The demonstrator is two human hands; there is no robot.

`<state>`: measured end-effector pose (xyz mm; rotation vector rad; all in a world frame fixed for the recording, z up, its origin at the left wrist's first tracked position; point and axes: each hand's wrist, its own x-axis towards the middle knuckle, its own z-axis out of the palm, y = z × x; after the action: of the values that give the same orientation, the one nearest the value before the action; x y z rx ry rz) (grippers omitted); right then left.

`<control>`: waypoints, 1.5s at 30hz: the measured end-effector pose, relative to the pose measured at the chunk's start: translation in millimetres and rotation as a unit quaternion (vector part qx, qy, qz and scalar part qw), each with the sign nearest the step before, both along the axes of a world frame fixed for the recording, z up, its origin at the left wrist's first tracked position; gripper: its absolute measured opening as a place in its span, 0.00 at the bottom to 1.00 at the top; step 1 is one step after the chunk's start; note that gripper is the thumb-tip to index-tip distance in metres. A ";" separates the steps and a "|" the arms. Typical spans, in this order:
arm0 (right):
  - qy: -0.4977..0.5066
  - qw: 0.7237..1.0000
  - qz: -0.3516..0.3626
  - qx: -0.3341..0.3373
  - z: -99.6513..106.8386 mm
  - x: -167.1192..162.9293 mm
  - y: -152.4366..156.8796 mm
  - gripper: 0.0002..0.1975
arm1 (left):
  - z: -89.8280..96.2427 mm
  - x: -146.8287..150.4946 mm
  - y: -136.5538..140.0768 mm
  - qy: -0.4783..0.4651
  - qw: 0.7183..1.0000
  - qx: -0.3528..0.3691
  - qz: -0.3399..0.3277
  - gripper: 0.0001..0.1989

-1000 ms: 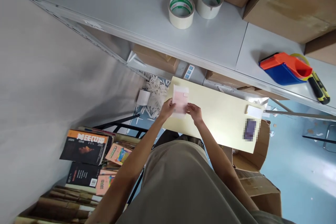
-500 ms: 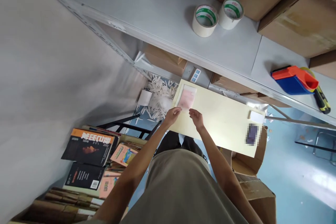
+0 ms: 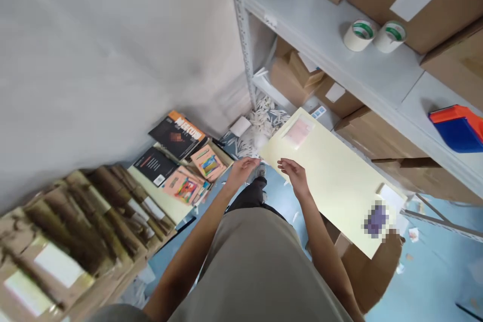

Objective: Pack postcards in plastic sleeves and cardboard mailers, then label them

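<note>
Compared with half a second ago, both hands have come away from the packet [image 3: 299, 132], and the view has swung left, setting shelf [image 3: 328, 15] and worktop [image 3: 332, 176] farther right. The packet lies flat on the worktop, near its far left corner. Left hand [image 3: 243, 170]: grip nearly closed, fingertips close to the thumb; whether something thin sits between cannot be told. Right hand [image 3: 296, 173]: grip partly open, fingers loosely curled, nothing visible in it.

Likely faults: a knock to the worktop could send the packet over the nearby edge onto the white strips [image 3: 271, 121]; a brushing arm could make the overlapping magazines [image 3: 186, 148] slide.

Counts: packet, one; tape rolls [image 3: 355, 43], two; dispenser [image 3: 455, 131], one, cut by the frame; black magazines, two; pink books [image 3: 183, 185], two covers visible; blurred purple object [image 3: 377, 219], one; strips, too many to count.
</note>
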<state>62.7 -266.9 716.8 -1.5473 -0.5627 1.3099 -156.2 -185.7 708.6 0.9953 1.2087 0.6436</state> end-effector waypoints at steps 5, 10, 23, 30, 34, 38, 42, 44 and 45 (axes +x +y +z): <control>0.015 0.997 0.075 0.025 7.7 -47.9 -42.5 0.25 | 48.6 -66.8 -85.1 -0.037 0.996 0.022 0.076 0.27; 0.019 0.989 0.143 0.028 10.1 -104.1 -74.5 0.27 | 74.9 -132.7 -156.4 -0.038 0.986 0.042 0.157 0.26; 0.024 0.951 0.301 0.068 49.2 -302.0 -122.7 0.24 | 82.4 -318.3 -254.3 0.007 0.964 0.156 0.214 0.19; 0.069 0.903 0.412 0.103 49.6 -481.3 -152.7 0.24 | 70.2 -497.0 -329.1 0.349 0.874 0.255 0.225 0.22; 0.045 0.895 0.428 0.117 36.2 -556.9 -166.7 0.23 | 39.2 -568.6 -353.6 0.482 0.829 0.247 0.139 0.42; 0.016 0.901 0.431 0.053 21.0 -599.2 -174.0 0.24 | 14.9 -594.3 -363.6 0.492 0.826 0.260 0.092 0.43; -0.018 0.886 0.461 0.038 16.6 -625.9 -182.4 0.19 | 9.2 -598.3 -368.5 0.461 0.829 0.299 0.105 0.38; -0.036 0.893 0.440 0.082 21.7 -637.9 -186.6 0.19 | 14.8 -599.1 -369.6 0.447 0.829 0.314 0.122 0.36; -0.039 0.900 0.420 0.113 26.1 -643.0 -188.2 0.18 | 20.2 -599.3 -369.7 0.441 0.828 0.320 0.132 0.35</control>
<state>-580.3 -455.1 742.9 -1.1846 -1.4938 1.7226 -755.5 -555.4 728.7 1.8311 2.0347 0.8683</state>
